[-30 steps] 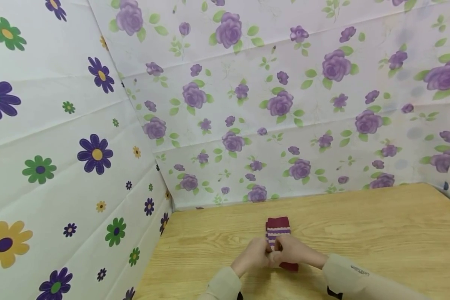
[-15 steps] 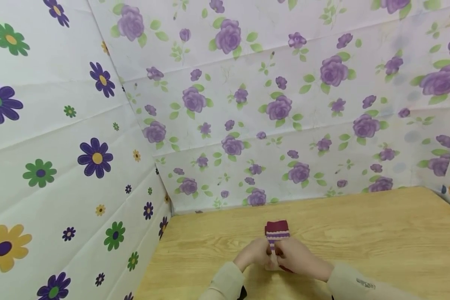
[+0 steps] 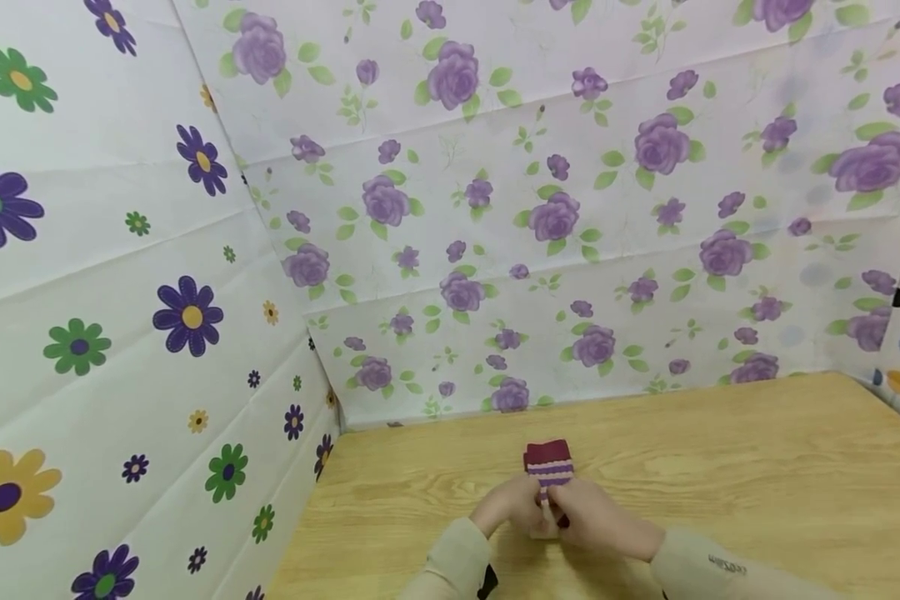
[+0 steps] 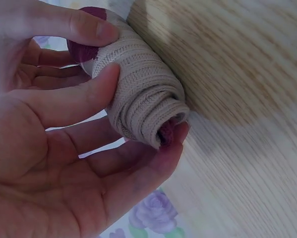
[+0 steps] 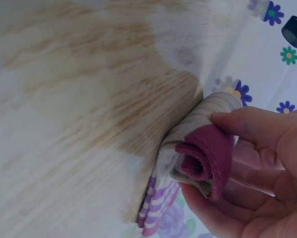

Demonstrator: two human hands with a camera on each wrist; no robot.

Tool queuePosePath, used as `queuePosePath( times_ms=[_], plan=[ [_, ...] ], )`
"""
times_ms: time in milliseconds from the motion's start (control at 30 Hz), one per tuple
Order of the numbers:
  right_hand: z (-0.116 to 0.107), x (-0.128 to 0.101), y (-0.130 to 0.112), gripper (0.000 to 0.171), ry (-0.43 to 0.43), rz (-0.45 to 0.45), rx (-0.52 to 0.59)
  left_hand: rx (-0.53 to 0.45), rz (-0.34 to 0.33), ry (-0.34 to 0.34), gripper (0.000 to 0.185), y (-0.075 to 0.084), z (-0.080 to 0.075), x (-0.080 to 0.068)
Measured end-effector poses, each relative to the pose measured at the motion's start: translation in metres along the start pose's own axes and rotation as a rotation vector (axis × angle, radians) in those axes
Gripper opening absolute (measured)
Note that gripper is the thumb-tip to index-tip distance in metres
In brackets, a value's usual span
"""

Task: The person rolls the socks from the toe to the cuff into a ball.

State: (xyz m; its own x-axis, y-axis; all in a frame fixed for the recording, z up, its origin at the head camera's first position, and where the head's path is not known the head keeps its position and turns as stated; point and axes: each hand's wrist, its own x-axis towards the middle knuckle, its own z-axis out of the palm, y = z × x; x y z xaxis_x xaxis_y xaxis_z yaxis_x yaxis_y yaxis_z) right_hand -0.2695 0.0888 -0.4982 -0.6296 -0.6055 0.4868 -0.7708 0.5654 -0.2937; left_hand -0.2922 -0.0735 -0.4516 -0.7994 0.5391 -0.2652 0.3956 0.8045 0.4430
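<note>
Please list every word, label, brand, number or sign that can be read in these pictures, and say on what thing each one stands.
Nothing can be read for certain.
Right sleeve: a small dark print in the head view, too small and blurred to read.
Sock: only purple and white stripes on dark red, held rolled by the left hand and right hand; no label shows.
Wall covering: only printed flowers, no words.
Table: plain wood grain, no text.

**Wood counter, flowered backdrops**

A light wood-grain counter (image 3: pixel 720 492) fills the lower right of the head view. Behind it hangs a white sheet printed with purple roses (image 3: pixel 555 217); at the left, a white sheet with purple, green and yellow daisies (image 3: pixel 120 333).
</note>
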Motion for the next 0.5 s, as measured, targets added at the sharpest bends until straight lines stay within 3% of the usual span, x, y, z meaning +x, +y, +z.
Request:
queuePosePath(
  times_ms=[133,233,367,500],
  plan=[
    [-0.001,0.003,0.006,0.019,-0.055,0.098,0.076,-0.030,-0.024,0.004,0.004,-0.003,0.001,0.002],
    [-0.002,0.006,0.011,0.015,-0.099,0.180,0.121,-0.075,-0.089,0.022,0.015,-0.005,0.001,0.002],
    [-0.002,0.009,0.015,0.011,-0.131,0.216,0.133,-0.105,-0.125,0.086,0.031,-0.009,0.003,0.002],
    [-0.004,0.012,0.017,0.010,-0.140,0.218,0.141,-0.140,-0.108,0.151,0.037,-0.013,0.003,0.004]
  ],
)
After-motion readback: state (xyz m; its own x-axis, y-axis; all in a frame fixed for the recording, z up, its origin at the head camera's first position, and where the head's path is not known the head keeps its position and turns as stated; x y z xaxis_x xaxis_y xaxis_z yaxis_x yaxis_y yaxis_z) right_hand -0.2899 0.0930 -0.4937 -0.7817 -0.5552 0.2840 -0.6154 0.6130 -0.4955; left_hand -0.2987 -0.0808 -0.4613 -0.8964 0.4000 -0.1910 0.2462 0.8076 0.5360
